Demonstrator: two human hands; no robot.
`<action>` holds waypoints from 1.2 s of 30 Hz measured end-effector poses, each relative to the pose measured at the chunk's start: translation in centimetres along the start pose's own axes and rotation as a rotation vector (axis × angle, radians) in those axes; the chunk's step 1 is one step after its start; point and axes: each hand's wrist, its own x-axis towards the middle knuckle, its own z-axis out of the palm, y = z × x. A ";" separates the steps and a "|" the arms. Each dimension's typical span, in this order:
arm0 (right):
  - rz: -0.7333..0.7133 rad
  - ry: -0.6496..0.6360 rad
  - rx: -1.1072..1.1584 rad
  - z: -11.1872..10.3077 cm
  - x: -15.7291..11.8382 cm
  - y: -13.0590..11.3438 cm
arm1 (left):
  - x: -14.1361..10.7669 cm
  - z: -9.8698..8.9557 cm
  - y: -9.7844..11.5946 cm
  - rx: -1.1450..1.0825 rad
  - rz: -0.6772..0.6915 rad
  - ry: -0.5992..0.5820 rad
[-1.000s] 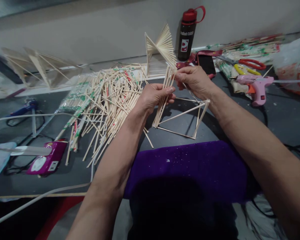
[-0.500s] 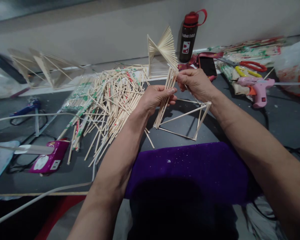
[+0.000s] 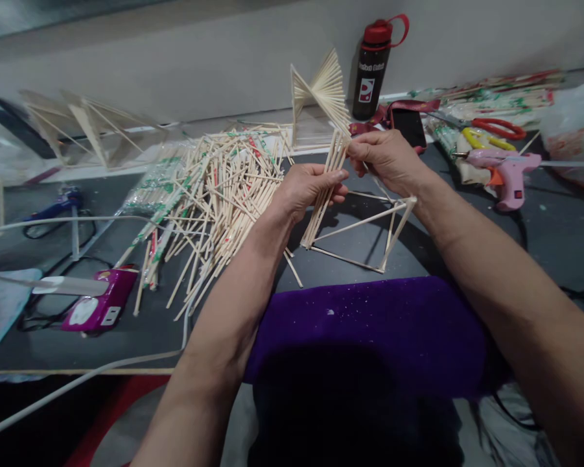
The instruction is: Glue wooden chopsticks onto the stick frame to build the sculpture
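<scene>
My left hand is closed around a slanted row of thin wooden sticks, its thumb lying across them. These sticks form one side of an open stick frame on the dark table. At the upper end of the row, my right hand pinches with thumb and fingertips; whether a separate stick is between them is hard to see. Behind the hands stands a twisted, fan-like stick structure. Left of my left hand lies a large heap of loose wooden sticks.
A pink glue gun, red-and-yellow-handled scissors, a phone and a dark bottle are at the back right. To the left lie a purple power box, a blue glue gun and white cables. A purple cloth covers the front edge.
The hands keep the same hold on the stick frame, with hardly any movement. The whole view has shifted slightly.
</scene>
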 end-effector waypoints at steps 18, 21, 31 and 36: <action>-0.072 -0.005 -0.071 -0.2 -0.3 -0.3 | -0.2 1.0 0.4 -0.012 -0.001 0.001; -0.071 -0.014 -0.076 -0.3 -0.2 -0.2 | -0.1 0.8 0.3 -0.032 -0.002 0.002; -0.030 -0.002 -0.039 0.0 0.1 0.1 | -0.2 0.6 0.5 -0.058 -0.017 0.004; -0.033 -0.067 0.002 -0.3 -0.1 0.2 | -0.1 0.4 0.3 -0.058 -0.020 -0.006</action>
